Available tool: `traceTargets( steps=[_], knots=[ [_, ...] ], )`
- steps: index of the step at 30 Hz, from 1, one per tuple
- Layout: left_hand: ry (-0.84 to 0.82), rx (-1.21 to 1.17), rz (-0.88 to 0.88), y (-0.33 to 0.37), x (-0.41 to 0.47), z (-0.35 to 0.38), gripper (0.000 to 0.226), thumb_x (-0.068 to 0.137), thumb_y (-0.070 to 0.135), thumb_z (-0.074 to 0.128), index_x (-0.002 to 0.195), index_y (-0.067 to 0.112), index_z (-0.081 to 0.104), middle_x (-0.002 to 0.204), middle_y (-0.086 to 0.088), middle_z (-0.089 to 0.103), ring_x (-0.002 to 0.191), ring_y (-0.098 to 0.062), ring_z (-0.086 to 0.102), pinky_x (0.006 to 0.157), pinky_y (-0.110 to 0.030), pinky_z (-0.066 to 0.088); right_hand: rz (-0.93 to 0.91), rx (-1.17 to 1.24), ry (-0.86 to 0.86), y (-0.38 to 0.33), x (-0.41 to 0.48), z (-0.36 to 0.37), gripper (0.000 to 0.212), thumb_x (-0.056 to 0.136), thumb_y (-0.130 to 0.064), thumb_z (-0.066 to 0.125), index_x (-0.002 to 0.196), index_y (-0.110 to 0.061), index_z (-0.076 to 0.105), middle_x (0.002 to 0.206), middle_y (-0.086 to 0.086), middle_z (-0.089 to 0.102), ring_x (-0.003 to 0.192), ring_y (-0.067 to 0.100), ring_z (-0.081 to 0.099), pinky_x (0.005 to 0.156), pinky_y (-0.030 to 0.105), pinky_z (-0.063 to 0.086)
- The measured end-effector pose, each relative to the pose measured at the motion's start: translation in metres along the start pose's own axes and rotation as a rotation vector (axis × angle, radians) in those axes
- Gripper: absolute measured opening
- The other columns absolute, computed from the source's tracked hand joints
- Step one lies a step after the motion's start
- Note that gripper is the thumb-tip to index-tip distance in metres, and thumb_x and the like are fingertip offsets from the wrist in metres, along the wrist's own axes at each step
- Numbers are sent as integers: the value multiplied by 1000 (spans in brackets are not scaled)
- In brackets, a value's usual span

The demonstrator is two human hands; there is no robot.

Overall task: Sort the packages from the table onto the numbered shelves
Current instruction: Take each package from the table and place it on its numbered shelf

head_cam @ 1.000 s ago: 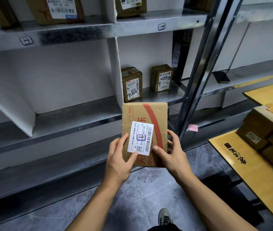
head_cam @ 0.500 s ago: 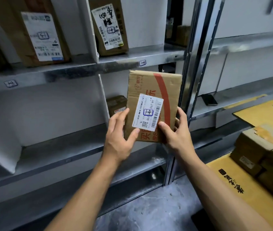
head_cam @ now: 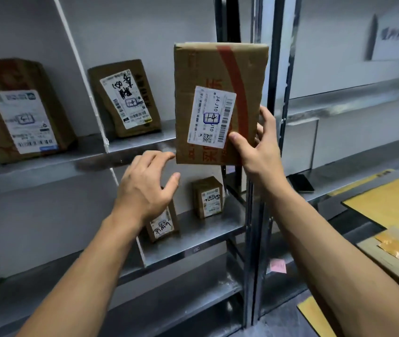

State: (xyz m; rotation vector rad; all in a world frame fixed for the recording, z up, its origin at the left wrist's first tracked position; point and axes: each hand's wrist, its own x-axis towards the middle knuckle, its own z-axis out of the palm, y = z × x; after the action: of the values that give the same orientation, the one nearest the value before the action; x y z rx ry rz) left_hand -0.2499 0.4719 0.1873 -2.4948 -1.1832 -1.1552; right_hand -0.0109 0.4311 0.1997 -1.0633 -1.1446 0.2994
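Note:
A flat cardboard package (head_cam: 208, 69) with a red stripe and a white label marked "1-4" is raised upright in front of the upper metal shelf (head_cam: 135, 147). My right hand (head_cam: 258, 152) grips its lower right corner, thumb on the front and fingers behind. My left hand (head_cam: 144, 188) hovers just below and left of the package with its fingers relaxed, holding nothing. Another package labelled "1-4" (head_cam: 126, 98) stands on that same shelf bay, to the left of the held one.
A larger labelled box (head_cam: 20, 113) stands in the bay further left. Two small boxes (head_cam: 208, 198) sit on the lower shelf (head_cam: 193, 242). A steel upright (head_cam: 254, 215) rises right of the bays. Yellow flat cartons and boxes (head_cam: 388, 210) lie at the right, and a dark phone (head_cam: 300, 183) lies on the neighbouring shelf.
The package has risen from waist height to the upper shelf level. My left hand has let go of it and dropped below; only my right hand holds it now.

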Motion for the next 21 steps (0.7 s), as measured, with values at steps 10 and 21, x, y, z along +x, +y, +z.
traceTargets(
  steps=[10,21],
  knots=[
    [22,171,-15,-3,51,-6,48,86,44,47,125,19,57,120,-1,58,110,-22,51,96,-39,44,-91,36,-55,4,122,11,67,87,-33,70,142,-41,32,126,-2,62,114,13,65,96,42,56],
    [-53,349,-118,-13,73,4,50,86,46,45,128,22,56,123,3,57,111,-22,51,95,-41,45,-22,-130,-266,51,170,29,73,93,-34,68,151,-32,24,133,-9,54,121,16,56,107,48,47]
  ],
)
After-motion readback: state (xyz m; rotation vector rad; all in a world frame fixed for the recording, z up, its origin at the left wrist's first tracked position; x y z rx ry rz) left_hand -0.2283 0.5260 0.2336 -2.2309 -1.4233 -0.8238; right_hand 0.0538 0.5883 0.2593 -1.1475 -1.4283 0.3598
